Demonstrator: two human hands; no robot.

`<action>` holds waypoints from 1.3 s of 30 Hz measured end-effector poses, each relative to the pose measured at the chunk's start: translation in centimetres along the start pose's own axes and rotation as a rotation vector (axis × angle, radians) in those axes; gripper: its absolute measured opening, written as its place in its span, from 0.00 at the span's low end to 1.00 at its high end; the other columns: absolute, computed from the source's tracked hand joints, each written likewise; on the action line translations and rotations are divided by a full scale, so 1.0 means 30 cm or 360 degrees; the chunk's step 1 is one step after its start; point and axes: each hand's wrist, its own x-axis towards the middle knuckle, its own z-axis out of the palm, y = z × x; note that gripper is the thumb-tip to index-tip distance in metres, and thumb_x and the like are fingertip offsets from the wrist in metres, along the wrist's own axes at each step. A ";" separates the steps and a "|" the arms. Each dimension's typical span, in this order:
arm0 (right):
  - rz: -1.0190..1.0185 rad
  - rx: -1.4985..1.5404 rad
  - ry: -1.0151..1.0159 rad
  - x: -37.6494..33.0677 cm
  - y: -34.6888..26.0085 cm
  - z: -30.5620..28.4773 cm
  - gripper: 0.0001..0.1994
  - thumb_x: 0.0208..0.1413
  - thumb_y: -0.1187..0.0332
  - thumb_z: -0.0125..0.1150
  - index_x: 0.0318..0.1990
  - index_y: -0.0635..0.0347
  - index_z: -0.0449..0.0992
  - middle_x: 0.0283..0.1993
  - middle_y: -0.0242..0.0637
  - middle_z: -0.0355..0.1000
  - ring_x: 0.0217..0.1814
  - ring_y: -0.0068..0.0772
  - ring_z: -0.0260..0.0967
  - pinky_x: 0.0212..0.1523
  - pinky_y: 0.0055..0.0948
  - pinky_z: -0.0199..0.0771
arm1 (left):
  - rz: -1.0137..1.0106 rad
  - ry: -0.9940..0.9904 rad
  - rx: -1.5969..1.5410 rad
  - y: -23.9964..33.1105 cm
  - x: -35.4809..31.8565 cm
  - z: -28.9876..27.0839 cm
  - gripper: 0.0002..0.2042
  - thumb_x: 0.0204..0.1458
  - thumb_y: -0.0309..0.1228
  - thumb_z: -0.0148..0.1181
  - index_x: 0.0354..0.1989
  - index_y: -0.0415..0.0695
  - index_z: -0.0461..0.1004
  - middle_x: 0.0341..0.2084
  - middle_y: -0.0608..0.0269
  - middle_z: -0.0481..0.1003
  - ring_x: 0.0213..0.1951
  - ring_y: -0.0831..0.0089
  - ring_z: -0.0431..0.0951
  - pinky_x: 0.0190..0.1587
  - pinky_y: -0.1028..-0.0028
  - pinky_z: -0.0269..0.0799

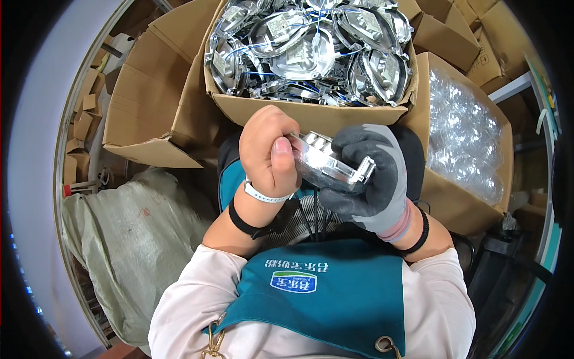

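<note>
Pinching one end of a glossy, silvery lamp part [324,163] between the thumb and bent fingers of the bare left hand [269,149]. Clasping its other end in the curled fingers of the right hand [378,173], clad in a gray-and-black glove. Holding the lamp part aloft between both hands, on the near side of the lamp box [311,112]. Can't be sure of its exact kind, because of glare and the covering fingers. Wearing a white watch [263,192] and a black wristband [245,220] on the left wrist. Dressed, nearer than all this to the viewer's side of the lamp box, in a teal apron [335,311] over a pale top [191,293]. Can see chrome lamp housings [302,57] heaped inside the lamp box, tilted various ways. Just right of the lamp box, see a carton [454,209] full of clear plastic pieces [460,131]. Just left of it, see an open carton [152,84] with raised brown walls. To its near left, see a bulky pale-green sack [137,239].
</note>
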 end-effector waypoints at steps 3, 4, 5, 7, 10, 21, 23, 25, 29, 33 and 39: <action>-0.0140 -0.0136 -0.0078 0.004 -0.006 -0.011 0.28 0.32 0.63 0.79 0.42 0.58 0.70 0.44 0.40 0.72 0.42 0.46 0.71 0.41 0.41 0.72 | 0.0220 -0.0095 -0.0017 -0.004 0.025 -0.006 0.14 0.54 0.36 0.46 0.24 0.38 0.69 0.17 0.58 0.67 0.22 0.63 0.67 0.28 0.68 0.63; -0.0109 -0.0129 -0.0079 0.004 -0.008 -0.009 0.28 0.32 0.63 0.79 0.42 0.58 0.70 0.44 0.40 0.72 0.42 0.46 0.71 0.41 0.41 0.72 | 0.0163 -0.0113 0.0010 -0.001 0.032 0.001 0.14 0.54 0.36 0.46 0.24 0.38 0.69 0.17 0.58 0.67 0.22 0.63 0.67 0.28 0.68 0.63; -0.0199 -0.0147 -0.0032 0.005 -0.009 -0.013 0.27 0.32 0.63 0.79 0.42 0.57 0.71 0.44 0.40 0.72 0.43 0.46 0.71 0.41 0.41 0.72 | 0.0237 -0.0044 -0.0027 0.001 0.040 0.011 0.15 0.56 0.38 0.45 0.27 0.38 0.70 0.21 0.56 0.69 0.26 0.61 0.69 0.32 0.67 0.65; -0.0304 -0.0209 -0.0004 0.005 -0.013 -0.016 0.26 0.32 0.64 0.79 0.40 0.56 0.72 0.47 0.39 0.72 0.44 0.47 0.72 0.42 0.41 0.72 | 0.0232 0.0119 -0.0144 0.014 0.044 0.041 0.22 0.61 0.48 0.44 0.38 0.38 0.69 0.36 0.50 0.72 0.38 0.58 0.73 0.43 0.64 0.69; -0.0372 -0.0228 0.0028 0.012 -0.016 -0.029 0.26 0.32 0.63 0.79 0.40 0.56 0.72 0.49 0.41 0.72 0.45 0.48 0.72 0.43 0.42 0.72 | -0.0245 0.0309 -0.0677 0.036 0.014 0.097 0.26 0.60 0.53 0.44 0.48 0.39 0.65 0.45 0.49 0.69 0.50 0.59 0.69 0.56 0.62 0.63; -0.0073 0.0275 0.0160 0.005 0.041 -0.085 0.36 0.37 0.66 0.76 0.56 0.62 0.64 0.52 0.46 0.70 0.55 0.44 0.69 0.55 0.39 0.69 | -0.0117 -0.0703 0.0022 -0.048 -0.041 0.005 0.34 0.34 0.33 0.77 0.52 0.41 0.67 0.51 0.56 0.70 0.52 0.63 0.71 0.56 0.64 0.65; 0.0323 0.0274 0.0376 -0.023 0.099 -0.145 0.36 0.43 0.67 0.71 0.61 0.66 0.61 0.56 0.45 0.67 0.61 0.38 0.64 0.62 0.36 0.63 | -0.0347 -0.0202 -0.0252 -0.023 -0.025 -0.040 0.38 0.31 0.32 0.80 0.52 0.42 0.63 0.46 0.54 0.70 0.48 0.63 0.72 0.51 0.65 0.70; 0.0438 -0.0204 0.0387 -0.048 0.225 -0.294 0.28 0.54 0.68 0.63 0.61 0.68 0.63 0.58 0.45 0.67 0.62 0.36 0.62 0.65 0.35 0.60 | 0.0126 0.0036 0.0216 0.006 -0.003 -0.087 0.34 0.29 0.32 0.80 0.47 0.44 0.66 0.41 0.56 0.69 0.42 0.62 0.71 0.44 0.65 0.69; 0.1231 -0.0940 0.0098 -0.253 0.659 -0.659 0.19 0.61 0.60 0.56 0.53 0.63 0.72 0.49 0.46 0.74 0.53 0.38 0.72 0.53 0.33 0.70 | 0.0463 0.0036 0.0873 0.032 0.026 -0.136 0.30 0.27 0.31 0.78 0.42 0.46 0.69 0.36 0.60 0.69 0.38 0.61 0.69 0.39 0.66 0.67; 0.1785 -0.1455 -0.0580 -0.717 1.016 -0.818 0.23 0.59 0.53 0.54 0.55 0.60 0.71 0.46 0.55 0.75 0.49 0.57 0.73 0.48 0.46 0.72 | 0.0683 0.0010 0.1044 0.001 0.030 -0.118 0.30 0.25 0.29 0.78 0.43 0.49 0.70 0.35 0.64 0.69 0.39 0.63 0.68 0.40 0.66 0.65; 0.2169 -0.1343 -0.0887 -0.976 1.148 -0.783 0.27 0.57 0.48 0.53 0.58 0.54 0.68 0.54 0.54 0.72 0.56 0.58 0.68 0.58 0.45 0.66 | 0.0420 0.0161 0.0366 0.008 0.028 -0.110 0.25 0.41 0.25 0.72 0.47 0.43 0.65 0.40 0.58 0.69 0.41 0.61 0.74 0.45 0.65 0.73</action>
